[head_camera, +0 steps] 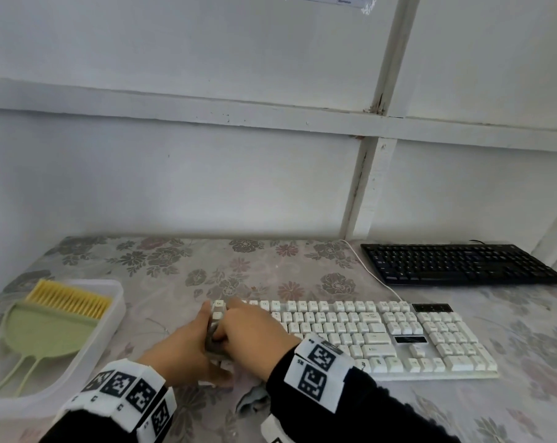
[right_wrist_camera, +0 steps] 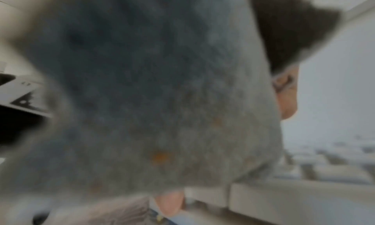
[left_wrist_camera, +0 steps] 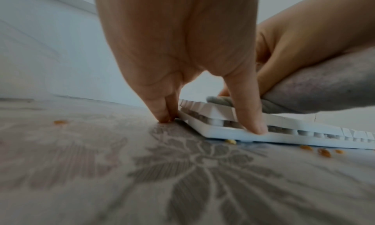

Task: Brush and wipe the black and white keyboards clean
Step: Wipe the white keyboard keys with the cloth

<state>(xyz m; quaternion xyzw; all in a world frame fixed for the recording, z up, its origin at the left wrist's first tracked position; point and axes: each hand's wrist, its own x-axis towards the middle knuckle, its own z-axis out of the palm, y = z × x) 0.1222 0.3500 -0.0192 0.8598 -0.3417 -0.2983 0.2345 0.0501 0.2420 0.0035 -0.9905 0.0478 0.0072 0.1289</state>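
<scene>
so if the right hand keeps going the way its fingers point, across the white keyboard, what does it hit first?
Judging by the head view, the right hand points up-left, so the left hand bracing the white keyboard edge comes first, almost at once. Depth is unclear.

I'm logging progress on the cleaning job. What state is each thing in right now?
white keyboard: flat on the table, left end being wiped
grey cloth: gripped by the right hand, on the keys
left hand: fingers straight, bracing the keyboard's left end
black keyboard: untouched, at the far right
brush: idle in the clear tray
crumbs: loose on the tablecloth
</scene>
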